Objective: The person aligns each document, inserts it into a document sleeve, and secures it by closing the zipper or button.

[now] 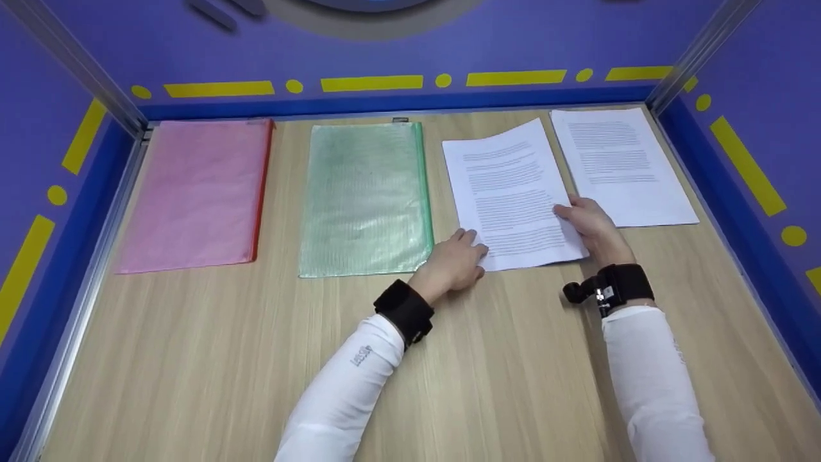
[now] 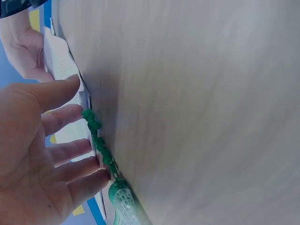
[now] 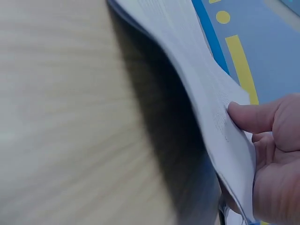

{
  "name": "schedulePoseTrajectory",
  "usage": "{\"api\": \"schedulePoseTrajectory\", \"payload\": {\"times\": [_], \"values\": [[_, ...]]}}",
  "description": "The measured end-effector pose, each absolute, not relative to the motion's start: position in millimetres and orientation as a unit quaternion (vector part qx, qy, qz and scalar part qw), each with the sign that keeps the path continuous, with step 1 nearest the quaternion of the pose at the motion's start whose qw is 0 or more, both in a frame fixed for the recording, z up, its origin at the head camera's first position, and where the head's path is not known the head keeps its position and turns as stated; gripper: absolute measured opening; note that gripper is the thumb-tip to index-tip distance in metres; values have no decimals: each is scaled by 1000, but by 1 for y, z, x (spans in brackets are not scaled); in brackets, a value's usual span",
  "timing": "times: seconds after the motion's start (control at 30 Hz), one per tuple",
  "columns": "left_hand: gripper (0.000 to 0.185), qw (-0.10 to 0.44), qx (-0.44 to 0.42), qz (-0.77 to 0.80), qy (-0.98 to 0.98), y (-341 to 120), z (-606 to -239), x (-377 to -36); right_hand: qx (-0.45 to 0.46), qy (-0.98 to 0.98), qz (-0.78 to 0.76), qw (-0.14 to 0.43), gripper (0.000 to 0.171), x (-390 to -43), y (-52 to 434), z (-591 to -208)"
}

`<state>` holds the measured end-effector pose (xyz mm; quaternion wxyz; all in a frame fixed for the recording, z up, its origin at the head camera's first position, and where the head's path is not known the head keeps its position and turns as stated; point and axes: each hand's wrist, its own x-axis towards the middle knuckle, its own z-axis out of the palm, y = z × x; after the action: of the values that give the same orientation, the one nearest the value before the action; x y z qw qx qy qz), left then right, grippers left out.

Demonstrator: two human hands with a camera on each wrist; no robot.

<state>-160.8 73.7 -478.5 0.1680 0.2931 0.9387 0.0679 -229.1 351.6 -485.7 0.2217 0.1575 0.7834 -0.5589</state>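
A stack of printed paper (image 1: 513, 192) has its right edge in my right hand (image 1: 593, 228), thumb on top and fingers underneath. In the right wrist view that side of the stack (image 3: 201, 84) curves up off the table, with the right hand (image 3: 276, 145) pinching it. My left hand (image 1: 452, 260) lies at the stack's lower left corner, its fingers loosely extended. Between that hand and the stack is the green mesh zip folder's (image 1: 365, 199) right edge. A green cord (image 2: 101, 145) runs by the left fingertips (image 2: 101, 178) in the left wrist view.
A pink zip folder (image 1: 199, 192) with a red edge lies at the far left. Another printed paper stack (image 1: 625, 167) lies at the right, partly behind the right hand. Blue-purple panels (image 1: 385, 51) with yellow marks wall the wooden table (image 1: 487, 372) at back and sides.
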Motion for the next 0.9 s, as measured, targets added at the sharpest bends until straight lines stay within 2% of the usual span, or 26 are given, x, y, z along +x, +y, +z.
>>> {"api": "schedulePoseTrajectory", "payload": {"times": [0.17, 0.4, 0.67, 0.9], "values": [[40, 140, 306, 94, 937, 70, -481, -159, 160, 789, -559, 199, 61, -221, 353, -488], [31, 64, 281, 211, 934, 51, -477, -166, 179, 741, -631, 144, 56, -209, 349, -485], [34, 41, 222, 304, 926, 14, -467, -176, 219, 710, -668, 47, 52, -203, 334, -475], [43, 57, 134, 405, 903, -21, -465, -182, 200, 688, -698, 20, 51, -201, 308, -470]]}}
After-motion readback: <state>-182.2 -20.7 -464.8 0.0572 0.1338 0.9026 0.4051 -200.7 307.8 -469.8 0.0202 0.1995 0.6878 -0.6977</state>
